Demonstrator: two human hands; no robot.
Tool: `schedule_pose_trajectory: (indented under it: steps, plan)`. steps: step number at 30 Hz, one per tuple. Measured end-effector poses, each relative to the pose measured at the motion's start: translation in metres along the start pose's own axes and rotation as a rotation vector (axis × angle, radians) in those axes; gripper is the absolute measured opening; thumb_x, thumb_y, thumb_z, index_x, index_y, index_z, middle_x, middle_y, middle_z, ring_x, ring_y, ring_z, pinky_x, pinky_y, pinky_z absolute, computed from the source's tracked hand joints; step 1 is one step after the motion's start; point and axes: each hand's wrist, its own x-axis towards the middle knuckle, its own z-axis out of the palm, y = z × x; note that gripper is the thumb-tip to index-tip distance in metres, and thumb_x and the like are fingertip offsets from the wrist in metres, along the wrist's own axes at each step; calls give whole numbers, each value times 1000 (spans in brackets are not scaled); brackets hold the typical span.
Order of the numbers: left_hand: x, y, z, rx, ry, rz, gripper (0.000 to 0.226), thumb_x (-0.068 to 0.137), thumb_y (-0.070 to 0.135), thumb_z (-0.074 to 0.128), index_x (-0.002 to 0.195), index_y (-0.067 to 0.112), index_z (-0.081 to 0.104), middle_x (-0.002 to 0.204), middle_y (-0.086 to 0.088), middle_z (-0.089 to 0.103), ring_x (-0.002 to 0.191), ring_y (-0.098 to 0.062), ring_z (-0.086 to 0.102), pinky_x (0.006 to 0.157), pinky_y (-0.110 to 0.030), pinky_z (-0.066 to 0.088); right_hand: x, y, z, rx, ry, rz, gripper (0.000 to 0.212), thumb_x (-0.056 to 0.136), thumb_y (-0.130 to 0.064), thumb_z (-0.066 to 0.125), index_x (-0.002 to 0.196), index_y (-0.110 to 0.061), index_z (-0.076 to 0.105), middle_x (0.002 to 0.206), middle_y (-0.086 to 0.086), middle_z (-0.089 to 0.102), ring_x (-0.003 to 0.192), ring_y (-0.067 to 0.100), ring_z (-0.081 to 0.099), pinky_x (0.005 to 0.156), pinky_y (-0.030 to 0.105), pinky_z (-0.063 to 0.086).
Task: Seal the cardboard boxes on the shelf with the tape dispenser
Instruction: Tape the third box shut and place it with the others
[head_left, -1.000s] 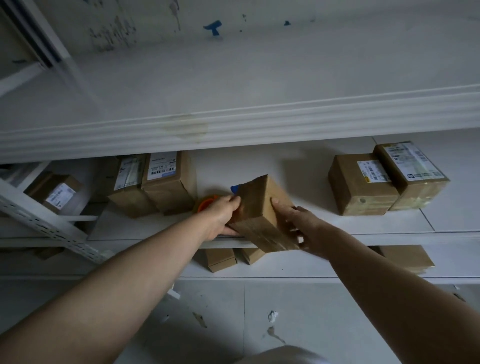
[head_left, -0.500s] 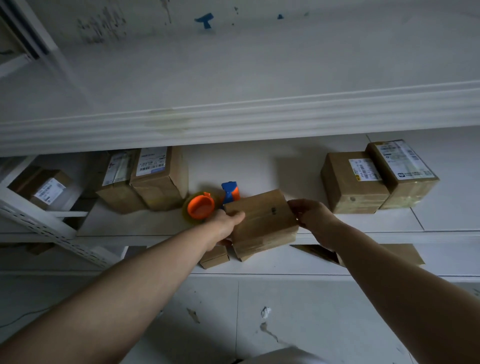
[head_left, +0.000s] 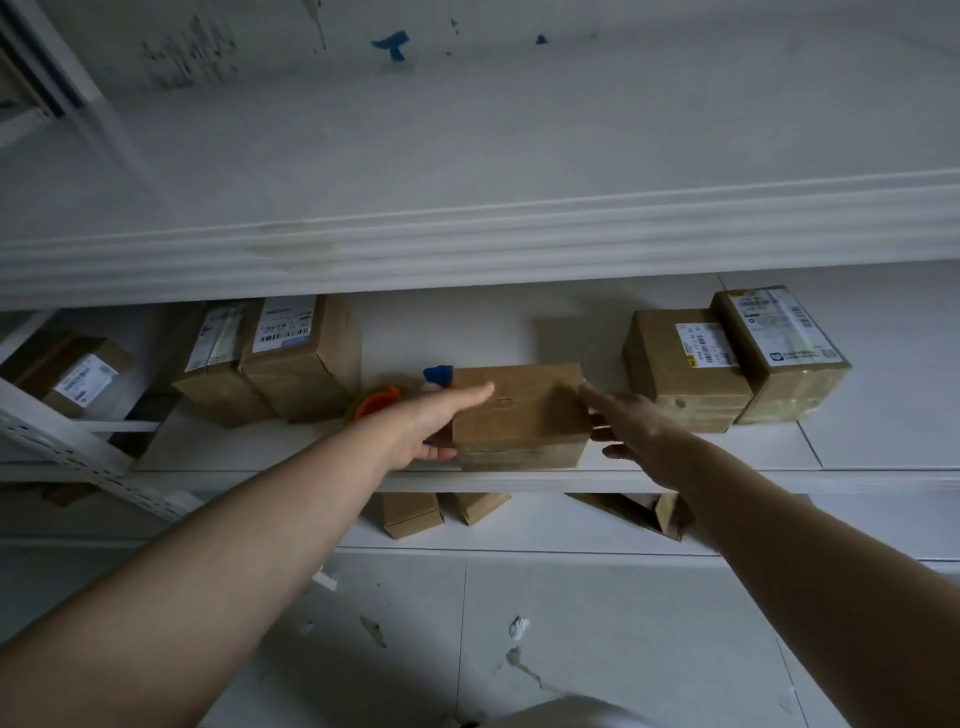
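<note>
A plain cardboard box (head_left: 524, 410) sits flat on the white middle shelf (head_left: 311, 452), near its front edge. My left hand (head_left: 441, 421) lies along the box's left side, fingers straight across its top and thumb below. My right hand (head_left: 628, 426) touches the box's right edge with straight, spread fingers. Just behind my left hand lies the tape dispenser (head_left: 384, 400), with an orange roll and a blue handle, partly hidden by the hand and the box.
Two labelled boxes (head_left: 691, 369) stand close on the right, two more (head_left: 291, 358) on the left, another (head_left: 78, 374) at far left behind a slanted shelf brace (head_left: 67, 441). Smaller boxes (head_left: 410, 514) lie on the lower shelf. The upper shelf's edge (head_left: 467, 239) overhangs.
The box went from tilted and held in both hands to lying flat on the shelf. Both hands have loosened from a grip to straight fingers against its sides.
</note>
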Motion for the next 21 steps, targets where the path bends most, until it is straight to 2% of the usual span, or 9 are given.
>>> schedule_pose_trajectory:
  steps: [3, 6, 10, 12, 14, 16, 18, 19, 21]
  plan:
    - [6, -11, 12, 122, 64, -5, 38, 92, 34, 61, 125, 19, 50, 111, -6, 64, 100, -23, 62, 87, -41, 56, 2, 5, 11, -157, 51, -3, 42, 97, -44, 48, 124, -14, 59, 97, 4, 58, 90, 20, 54, 80, 30, 46]
    - [6, -13, 16, 91, 86, 25, 55, 94, 29, 58, 142, 31, 32, 112, -5, 58, 99, -24, 60, 82, -41, 58, 4, 5, 15, -148, 84, -15, 48, 97, -50, 44, 130, -17, 56, 118, 5, 60, 110, 25, 55, 96, 37, 45]
    - [4, -8, 13, 25, 149, 15, 56, 96, 33, 55, 145, 35, 28, 110, -3, 56, 94, -22, 61, 75, -37, 60, 3, -3, 10, 76, 48, -57, 35, 102, -25, 40, 129, -7, 55, 127, 10, 60, 117, 25, 54, 68, 23, 37]
    - [5, -8, 9, -38, 171, -18, 52, 97, 36, 52, 144, 32, 31, 113, -5, 56, 97, -26, 63, 75, -38, 60, 4, -5, 7, 197, 51, -82, 29, 101, -21, 44, 121, -9, 61, 124, 5, 62, 118, 24, 53, 80, 29, 38]
    - [2, -9, 6, -79, 143, -39, 41, 99, 36, 47, 138, 25, 39, 112, -8, 59, 97, -29, 64, 77, -41, 60, 6, -4, 6, 295, 57, -122, 23, 98, -16, 50, 117, -13, 62, 123, 6, 60, 120, 28, 51, 97, 48, 38]
    - [0, -10, 6, -154, 91, -37, 36, 101, 28, 45, 136, 21, 43, 114, -11, 61, 98, -30, 64, 79, -45, 59, 9, -6, 7, 392, 42, -155, 44, 90, -14, 64, 131, -15, 51, 131, 10, 52, 124, 31, 49, 108, 48, 38]
    - [0, -8, 9, -243, 40, -7, 46, 100, 10, 45, 142, 26, 38, 124, -9, 57, 102, -29, 62, 75, -45, 58, 6, -12, 10, 381, -70, -121, 93, 65, -28, 86, 143, -16, 37, 137, 10, 47, 125, 30, 48, 111, 48, 36]
    - [1, -6, 11, -227, 31, 11, 54, 100, 2, 42, 146, 29, 34, 127, -8, 54, 102, -27, 62, 72, -42, 58, 7, -13, 11, 333, -129, -113, 107, 54, -32, 92, 144, -15, 37, 136, 10, 49, 124, 30, 51, 110, 49, 38]
    - [2, -3, 11, -67, 64, 15, 59, 99, -2, 39, 147, 32, 31, 124, -7, 54, 100, -24, 61, 73, -40, 58, 11, -14, 11, 314, -128, -150, 98, 58, -14, 90, 143, -14, 40, 133, 11, 53, 120, 29, 54, 104, 48, 44]
